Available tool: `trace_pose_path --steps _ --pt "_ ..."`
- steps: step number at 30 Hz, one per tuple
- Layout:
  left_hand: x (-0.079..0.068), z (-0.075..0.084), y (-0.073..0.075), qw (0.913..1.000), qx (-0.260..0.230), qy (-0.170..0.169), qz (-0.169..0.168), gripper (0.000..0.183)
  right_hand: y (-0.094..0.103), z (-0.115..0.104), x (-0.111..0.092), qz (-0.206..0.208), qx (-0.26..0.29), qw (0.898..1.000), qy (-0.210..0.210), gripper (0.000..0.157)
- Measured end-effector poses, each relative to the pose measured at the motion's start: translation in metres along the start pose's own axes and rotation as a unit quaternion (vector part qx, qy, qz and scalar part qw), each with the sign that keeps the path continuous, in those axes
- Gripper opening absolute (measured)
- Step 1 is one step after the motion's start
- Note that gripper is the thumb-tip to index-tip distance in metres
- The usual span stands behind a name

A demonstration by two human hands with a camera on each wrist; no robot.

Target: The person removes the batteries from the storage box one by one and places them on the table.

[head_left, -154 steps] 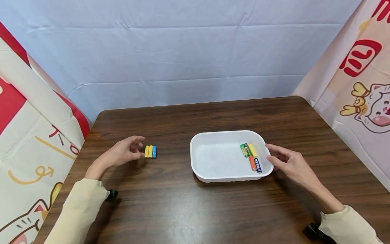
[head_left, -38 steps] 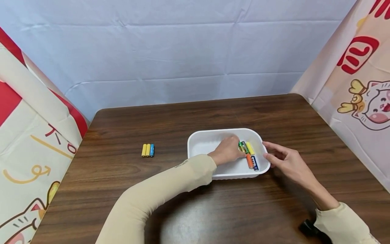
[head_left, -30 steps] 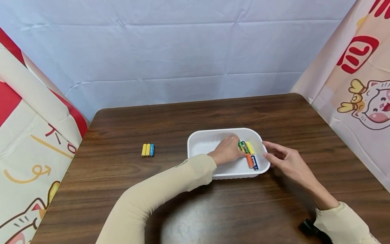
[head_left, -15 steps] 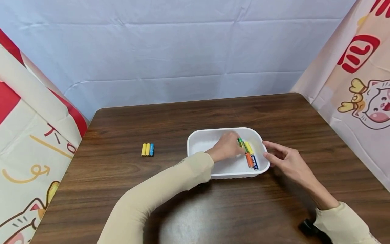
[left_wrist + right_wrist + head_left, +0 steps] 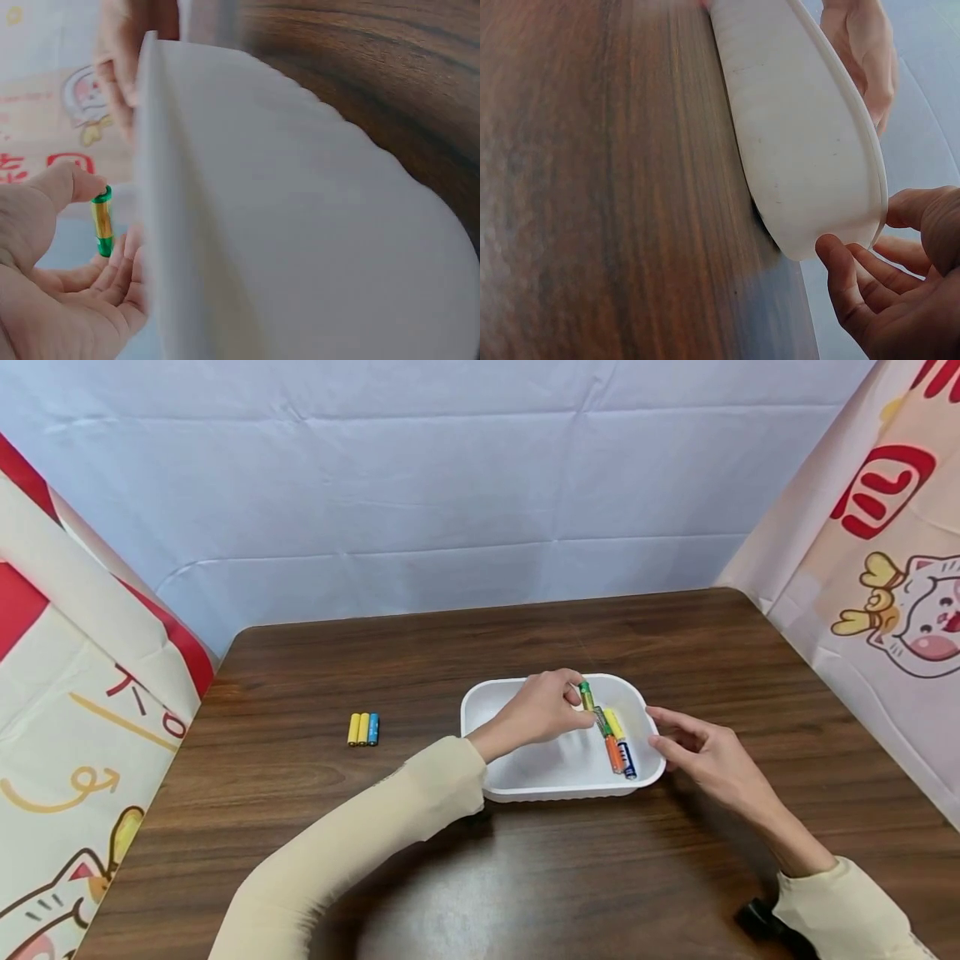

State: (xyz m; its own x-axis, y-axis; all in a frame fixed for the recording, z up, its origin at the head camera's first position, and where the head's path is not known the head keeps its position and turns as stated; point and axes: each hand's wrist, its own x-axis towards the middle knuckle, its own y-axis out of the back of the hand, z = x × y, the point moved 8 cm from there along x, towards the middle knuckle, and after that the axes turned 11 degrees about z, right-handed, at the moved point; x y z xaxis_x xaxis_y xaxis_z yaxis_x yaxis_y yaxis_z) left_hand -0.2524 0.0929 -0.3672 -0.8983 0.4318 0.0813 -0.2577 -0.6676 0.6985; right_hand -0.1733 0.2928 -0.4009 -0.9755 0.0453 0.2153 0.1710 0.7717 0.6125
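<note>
My left hand [image 5: 542, 708] pinches a small green and gold battery [image 5: 587, 695] between thumb and fingertips, over the white plastic tray [image 5: 536, 792]. In the left wrist view the battery [image 5: 103, 221] spans the gap from thumb to fingers, above the rim. Other batteries lie in the tray's right end: a green and black one [image 5: 602, 720], a yellow one [image 5: 612, 723], an orange one [image 5: 614, 755] and a dark blue one [image 5: 627, 761]. My right hand [image 5: 712, 764] touches the tray's right end from outside, its fingers [image 5: 836, 259] loosely bent against the wall.
On the wooden table [image 5: 420, 860], left of the tray, two yellow batteries [image 5: 359, 729] and a blue battery [image 5: 373, 729] lie side by side. A pale cloth [image 5: 450, 493] hangs behind the table, with printed sheets [image 5: 885, 602] at both sides.
My left hand has left the tabletop batteries and reached into the tray. In the last half second it has lifted the green and gold battery and drawn up and left. The right hand stays put.
</note>
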Motion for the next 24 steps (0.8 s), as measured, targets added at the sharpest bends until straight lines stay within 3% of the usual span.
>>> trace_pose_path --steps 13,24 --pt "-0.035 -0.031 0.063 0.9948 -0.093 0.017 0.038 0.045 -0.001 0.001 0.000 0.000 0.002 1.000 -0.005 0.049" --pt "-0.077 -0.079 0.143 0.9867 -0.128 0.011 0.100 0.048 -0.001 0.000 0.000 0.004 -0.003 1.000 -0.006 0.048"
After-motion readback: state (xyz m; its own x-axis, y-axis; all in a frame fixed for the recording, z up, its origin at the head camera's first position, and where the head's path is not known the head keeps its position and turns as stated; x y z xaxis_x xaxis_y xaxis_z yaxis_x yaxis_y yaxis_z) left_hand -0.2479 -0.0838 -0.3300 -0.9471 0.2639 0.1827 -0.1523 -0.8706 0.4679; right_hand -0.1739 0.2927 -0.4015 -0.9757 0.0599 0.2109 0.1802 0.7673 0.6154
